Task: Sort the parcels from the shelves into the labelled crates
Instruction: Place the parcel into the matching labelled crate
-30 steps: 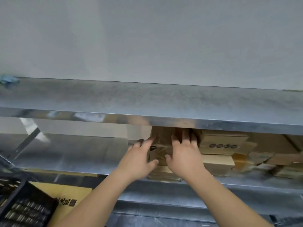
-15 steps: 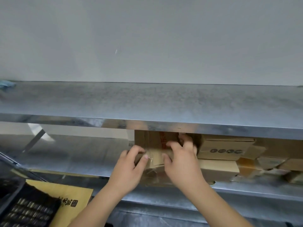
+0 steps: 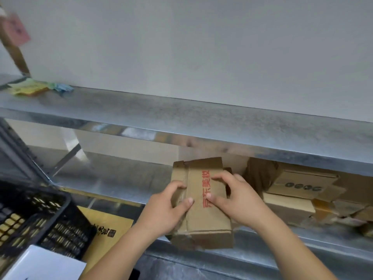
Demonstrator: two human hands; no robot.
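A brown cardboard parcel (image 3: 203, 217) with red printed characters sticks out over the front edge of the lower metal shelf (image 3: 113, 178). My left hand (image 3: 167, 209) grips its left side, thumb on top. On the parcel's right side my right hand (image 3: 238, 201) holds it, fingers curled over the top face. More cardboard parcels (image 3: 298, 186) are stacked on the same shelf to the right. A black plastic crate (image 3: 38, 215) stands at the lower left.
An upper metal shelf (image 3: 201, 120) juts out above the parcels, with coloured paper notes (image 3: 30, 89) at its left end. A yellow flat box (image 3: 109, 233) lies below beside the crate, and a white sheet (image 3: 42, 263) sits at the bottom left. A grey wall rises behind.
Both hands have drawn the parcel forward out of the stack, from deep under the upper shelf to the lower shelf's front edge. The view has shifted right, showing more of the crate.
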